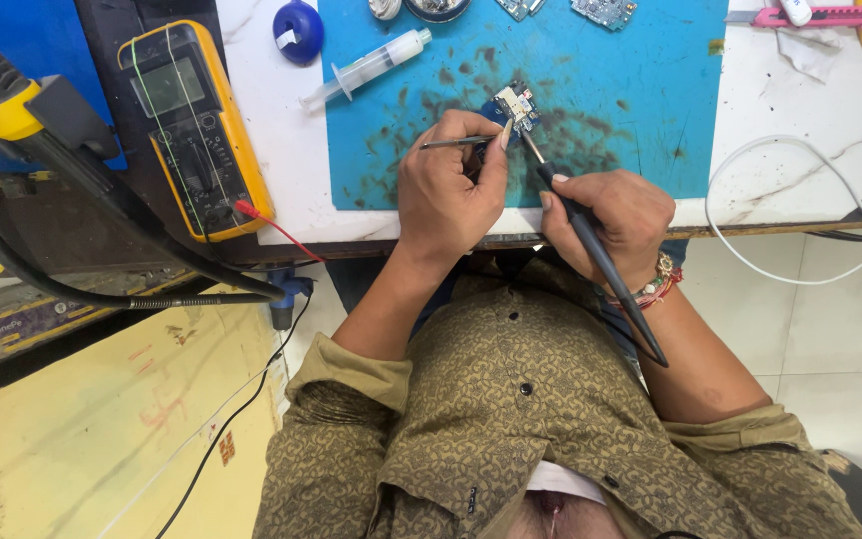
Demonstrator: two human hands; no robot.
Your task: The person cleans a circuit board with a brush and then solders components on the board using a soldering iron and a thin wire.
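White marbled desk (800, 110) carries a blue work mat (631, 100), stained with dark blotches, and on that mat lies one small circuit board (516, 104), blue with pale and metal parts, near the mat's middle. Two hands work over it: the left hand (446, 190) pinches a pair of thin metal tweezers (456, 142) whose tips reach the board from its 8 o'clock side, while the right hand (616, 220) is closed around one dark soldering iron (591, 235), its tip touching the board at 5 o'clock and its handle running back toward the person's chest. A beaded bracelet (655, 284) sits on the right wrist. At 10 o'clock from the board lies one clear syringe (371, 65), and beyond it one round blue container (298, 30) with a white label. At 12 to 1 o'clock, on the mat's far edge, two more small boards (603, 10) show, partly cut off. At 2 o'clock one pink utility knife (830, 16) lies on the desk; at 3 o'clock one white cable (750, 160) loops over the desk edge. At 9 o'clock stands one yellow-cased multimeter (192, 125) with a grey screen and a red probe lead (276, 235), and farther left a black and yellow tool (12, 100) with a thick black hose.
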